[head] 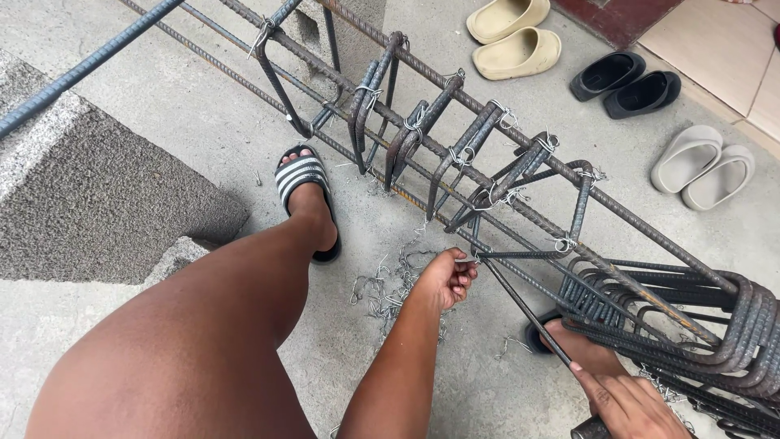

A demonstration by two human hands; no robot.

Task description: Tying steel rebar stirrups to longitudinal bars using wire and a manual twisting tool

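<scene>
The rebar cage (487, 162) lies slantwise across the concrete floor (195, 114), running from the floor's far left toward its near right corner, its long bars bound to bent stirrups with knots of thin wire. No packages, labels or signs show anywhere. The left hand (445, 278) is at the cage's lower long bar, fingers curled together and seemingly pinching a short tie wire (474, 258) where a stirrup crosses the bar; the pinch is small, so the exact hold is unclear. The right hand (626, 402), at the near right, is closed around the handle of a thin dark hook tool (520, 305) whose shaft slants up to that same crossing, its tip just beside the left fingertips. Loose wire pieces (382, 289) lie on the floor beside the left wrist. A bundle of spare stirrups (691, 317) hangs on the cage's near right end. Three pairs of sandals (650, 89) rest along the far right edge.
</scene>
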